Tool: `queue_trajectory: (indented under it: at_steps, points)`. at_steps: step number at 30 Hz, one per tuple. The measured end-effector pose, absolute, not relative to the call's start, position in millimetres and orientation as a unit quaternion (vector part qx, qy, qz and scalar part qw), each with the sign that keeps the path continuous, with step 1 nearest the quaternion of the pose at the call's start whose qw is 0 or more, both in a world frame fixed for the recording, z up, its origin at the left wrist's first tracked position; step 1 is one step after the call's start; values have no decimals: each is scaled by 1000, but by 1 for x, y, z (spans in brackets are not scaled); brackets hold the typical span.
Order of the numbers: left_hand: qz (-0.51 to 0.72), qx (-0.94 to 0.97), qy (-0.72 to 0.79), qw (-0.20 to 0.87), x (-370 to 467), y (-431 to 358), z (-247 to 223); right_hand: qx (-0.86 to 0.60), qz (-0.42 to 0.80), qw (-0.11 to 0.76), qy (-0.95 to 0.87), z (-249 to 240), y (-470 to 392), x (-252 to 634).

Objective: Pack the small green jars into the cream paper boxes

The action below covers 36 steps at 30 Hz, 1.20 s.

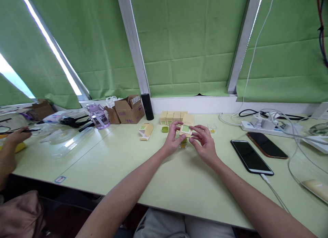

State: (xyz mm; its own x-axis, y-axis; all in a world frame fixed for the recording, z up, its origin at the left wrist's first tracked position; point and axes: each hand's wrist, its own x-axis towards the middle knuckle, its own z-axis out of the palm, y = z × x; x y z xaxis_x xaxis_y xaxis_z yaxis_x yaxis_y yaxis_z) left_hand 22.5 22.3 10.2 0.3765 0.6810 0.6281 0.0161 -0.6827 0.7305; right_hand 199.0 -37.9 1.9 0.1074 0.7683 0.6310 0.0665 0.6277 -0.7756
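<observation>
Between the fingertips of my left hand (173,139) and my right hand (204,143) is a small kraft-paper box (188,120) with a white and green label. Both hands are closed on its sides. Just under the box, on the table, stands a small clear jar (183,144) with yellow-green contents, partly hidden by my fingers. Left of my hands lies a green ring-shaped piece (165,129). Farther left is another kraft box (146,132), lying tilted with its flap out. Behind my hands several like boxes (170,117) stand in a row.
Right of my hands lies a small clear dish (212,128) with something yellow. Two phones (252,157), a power strip (266,127) and white cables are at the right. Leftward stand a black cylinder (147,106), a cardboard box (130,109) and a purple bottle (97,116). Another person's hand (15,137) is far left.
</observation>
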Motion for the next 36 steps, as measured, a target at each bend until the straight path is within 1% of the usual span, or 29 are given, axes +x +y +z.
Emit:
queue_trajectory:
  at_steps: [5, 23, 36]
  points:
    - [514, 751, 238, 338, 23, 20, 11, -343, 259, 661, -615, 1, -37, 199]
    - [524, 765, 231, 296, 25, 22, 10, -343, 254, 674, -603, 0, -35, 200]
    - [540, 757, 233, 284, 27, 25, 7, -351, 248, 676, -598, -2, -33, 202]
